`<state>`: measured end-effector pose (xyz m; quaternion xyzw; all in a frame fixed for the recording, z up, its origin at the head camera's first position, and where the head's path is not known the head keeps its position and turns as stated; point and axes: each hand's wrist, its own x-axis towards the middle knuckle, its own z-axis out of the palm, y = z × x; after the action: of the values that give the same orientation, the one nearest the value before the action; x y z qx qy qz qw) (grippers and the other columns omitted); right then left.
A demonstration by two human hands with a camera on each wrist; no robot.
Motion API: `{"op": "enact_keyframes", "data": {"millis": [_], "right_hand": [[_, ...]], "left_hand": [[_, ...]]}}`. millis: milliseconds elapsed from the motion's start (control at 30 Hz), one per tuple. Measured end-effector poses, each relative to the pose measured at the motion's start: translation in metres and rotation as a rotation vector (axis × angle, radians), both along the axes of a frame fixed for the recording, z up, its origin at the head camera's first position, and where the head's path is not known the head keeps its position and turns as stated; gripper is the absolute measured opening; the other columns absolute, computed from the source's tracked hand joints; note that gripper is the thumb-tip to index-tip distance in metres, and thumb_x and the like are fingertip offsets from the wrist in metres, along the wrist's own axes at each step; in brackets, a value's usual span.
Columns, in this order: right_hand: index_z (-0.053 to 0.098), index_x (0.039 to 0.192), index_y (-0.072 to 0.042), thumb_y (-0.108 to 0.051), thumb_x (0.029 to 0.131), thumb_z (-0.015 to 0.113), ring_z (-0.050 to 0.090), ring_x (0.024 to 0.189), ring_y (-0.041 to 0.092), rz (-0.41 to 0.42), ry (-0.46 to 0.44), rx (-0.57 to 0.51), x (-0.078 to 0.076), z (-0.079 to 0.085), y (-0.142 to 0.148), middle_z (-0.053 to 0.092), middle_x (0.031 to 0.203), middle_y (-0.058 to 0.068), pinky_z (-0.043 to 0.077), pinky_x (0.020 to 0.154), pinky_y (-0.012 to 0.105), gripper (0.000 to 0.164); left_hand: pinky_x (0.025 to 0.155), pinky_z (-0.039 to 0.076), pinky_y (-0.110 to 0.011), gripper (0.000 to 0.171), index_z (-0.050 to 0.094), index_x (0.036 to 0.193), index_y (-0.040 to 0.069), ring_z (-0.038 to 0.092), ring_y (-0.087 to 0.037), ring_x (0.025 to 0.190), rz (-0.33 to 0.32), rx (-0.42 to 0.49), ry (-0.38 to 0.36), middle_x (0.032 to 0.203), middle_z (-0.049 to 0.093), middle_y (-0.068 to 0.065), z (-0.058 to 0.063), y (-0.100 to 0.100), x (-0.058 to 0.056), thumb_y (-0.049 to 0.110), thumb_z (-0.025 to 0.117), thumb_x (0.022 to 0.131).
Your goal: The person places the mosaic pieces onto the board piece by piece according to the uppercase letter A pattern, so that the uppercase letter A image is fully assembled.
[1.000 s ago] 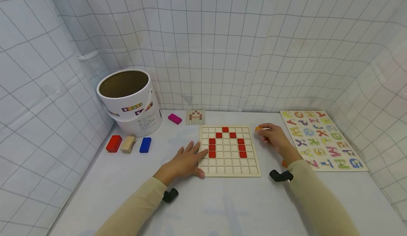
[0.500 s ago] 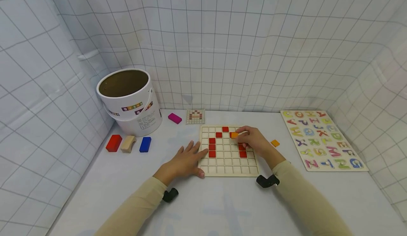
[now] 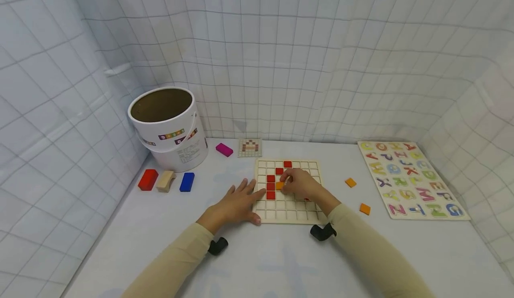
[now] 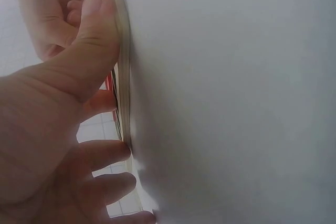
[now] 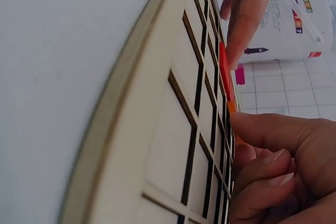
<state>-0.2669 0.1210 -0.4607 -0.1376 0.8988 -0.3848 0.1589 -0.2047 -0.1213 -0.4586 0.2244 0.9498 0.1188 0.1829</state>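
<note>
A cream wooden grid board (image 3: 287, 217) lies flat, with several red square tiles (image 3: 271, 195) set in its cells. My right hand (image 3: 304, 185) reaches over the board and pinches an orange tile (image 3: 279, 185) at a cell beside the left column of red tiles. The right wrist view shows the thumb against that orange tile (image 5: 232, 108), low on the grid. Spread and fairly straight, the fingers of my left hand (image 3: 237, 205) rest at the board's left edge; its thumb touches the near left corner. My right hand covers the red tiles on the board's right side.
Two loose orange tiles (image 3: 350, 182) lie between the board and an alphabet puzzle board (image 3: 421, 215) at right. A small pattern card (image 3: 250, 148) and a magenta block (image 3: 224, 150) lie behind. At left stand a white bucket (image 3: 180, 153) and red, wooden and blue blocks (image 3: 187, 182).
My right hand has carried the orange tile leftward from beyond the board's right edge to a cell at the left red column. The left hand has stayed at the board's edge.
</note>
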Motion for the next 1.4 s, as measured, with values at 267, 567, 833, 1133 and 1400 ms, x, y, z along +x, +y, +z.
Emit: {"op": "enact_keyframes", "data": {"millis": [267,567,833,1133,1400], "right_hand": [[0.07,0.114,-0.01,-0.014,0.089,0.078,0.055,0.074,0.02,-0.015,0.022,-0.038,0.002,0.0,0.012,0.062,0.086,0.005,0.046,0.066,0.031,0.027],[0.059,0.134,-0.002,-0.018,0.095,0.071,0.045,0.065,0.016,-0.237,-0.066,-0.264,0.005,0.012,0.103,0.055,0.093,0.007,0.04,0.057,0.028,0.043],[0.043,0.146,0.002,-0.021,0.102,0.064,0.05,0.077,0.014,-0.406,-0.104,-0.344,0.017,0.01,0.189,0.054,0.101,-0.003,0.042,0.062,0.025,0.054],[0.042,0.151,-0.003,-0.025,0.101,0.065,0.057,0.088,0.013,-0.419,-0.14,-0.296,0.016,0.0,0.203,0.057,0.118,0.0,0.045,0.068,0.026,0.058],[0.042,0.151,-0.002,-0.019,0.101,0.065,0.06,0.079,0.009,-0.428,-0.15,-0.255,0.013,-0.007,0.197,0.058,0.117,0.004,0.047,0.064,0.024,0.058]], "left_hand": [[0.121,0.014,-0.065,0.093,0.037,0.16,0.024,0.007,-0.039,0.157,0.004,-0.002,0.002,0.17,0.018,-0.014,0.002,0.001,0.003,0.053,0.079,0.082],[0.121,0.014,-0.064,0.094,0.037,0.16,0.024,0.006,-0.038,0.157,0.002,0.013,0.017,0.17,0.017,-0.014,0.001,0.002,0.002,0.051,0.08,0.081],[0.122,0.012,-0.064,0.094,0.036,0.16,0.023,0.005,-0.038,0.157,0.003,0.023,0.005,0.17,0.016,-0.014,0.001,0.003,0.001,0.05,0.081,0.081],[0.122,0.011,-0.065,0.095,0.035,0.16,0.023,0.005,-0.038,0.157,0.005,0.023,0.004,0.17,0.017,-0.014,0.002,0.002,0.0,0.049,0.081,0.081],[0.121,0.012,-0.066,0.093,0.037,0.16,0.022,0.006,-0.039,0.157,-0.001,0.03,0.005,0.17,0.017,-0.015,0.001,0.003,0.001,0.049,0.081,0.081]]}}
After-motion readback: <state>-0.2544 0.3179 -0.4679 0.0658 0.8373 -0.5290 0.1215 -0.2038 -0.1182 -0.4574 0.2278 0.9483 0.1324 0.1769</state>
